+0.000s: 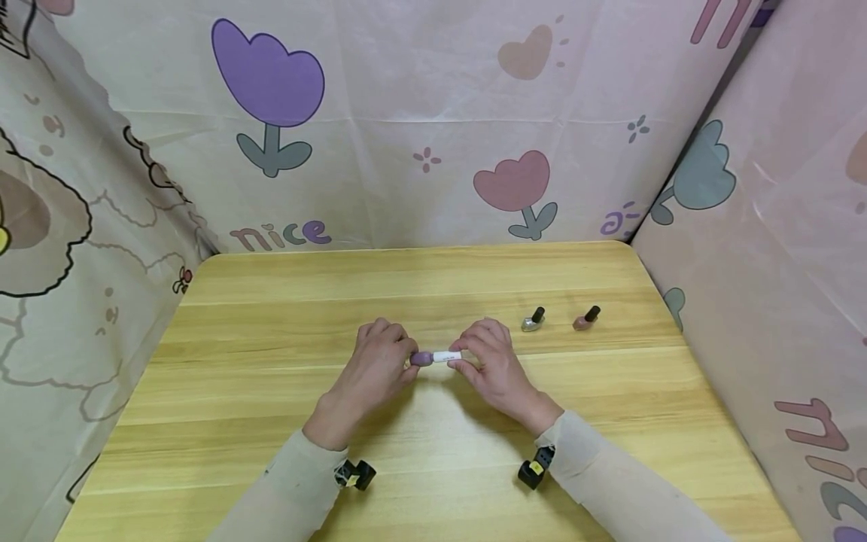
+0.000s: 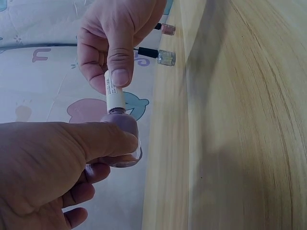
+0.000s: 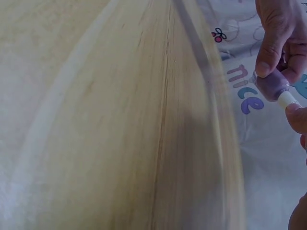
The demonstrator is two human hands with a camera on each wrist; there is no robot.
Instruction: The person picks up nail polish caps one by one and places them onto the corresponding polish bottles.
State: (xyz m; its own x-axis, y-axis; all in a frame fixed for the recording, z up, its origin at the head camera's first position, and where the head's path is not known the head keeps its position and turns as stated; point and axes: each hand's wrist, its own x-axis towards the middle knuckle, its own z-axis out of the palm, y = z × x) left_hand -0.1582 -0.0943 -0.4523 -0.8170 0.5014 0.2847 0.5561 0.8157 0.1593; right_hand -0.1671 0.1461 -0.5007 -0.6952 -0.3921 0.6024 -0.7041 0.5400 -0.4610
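Observation:
A nail polish bottle with purple polish (image 1: 422,359) and a white cap (image 1: 445,356) lies sideways between my two hands, over the middle of the table. My left hand (image 1: 381,361) pinches the glass body between thumb and fingers. On the other end, my right hand (image 1: 493,366) grips the cap with thumb and forefinger. The left wrist view shows small print on the cap (image 2: 115,98) and a narrow dark neck (image 2: 116,110) between cap and glass (image 2: 125,125). In the right wrist view the purple bottle (image 3: 272,85) appears at the right edge.
Two more nail polish bottles with black caps lie tilted to the right of my right hand: a clear silvery one (image 1: 532,324) and a pinkish one (image 1: 584,322). Patterned cloth (image 1: 406,90) hangs behind and on both sides of the wooden table (image 1: 284,301).

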